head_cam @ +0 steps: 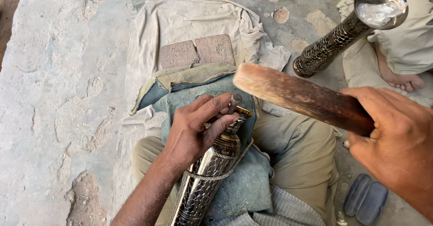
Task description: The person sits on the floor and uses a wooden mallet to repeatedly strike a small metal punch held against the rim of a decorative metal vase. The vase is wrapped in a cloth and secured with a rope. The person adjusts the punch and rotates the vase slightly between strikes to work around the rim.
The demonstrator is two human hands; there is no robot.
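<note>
Vase (212,172) (engraved, silvery) under left hand (194,133)

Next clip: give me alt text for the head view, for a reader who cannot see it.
A person's left hand steadies a small punch on an engraved silver metal tube lying over denim cloth on their lap, while the right hand raises a wooden mallet. A second engraved tube and two bricks lie on the concrete floor.

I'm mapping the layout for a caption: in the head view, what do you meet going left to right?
Left hand on the engraved metal piece → wooden mallet → right hand.
</note>
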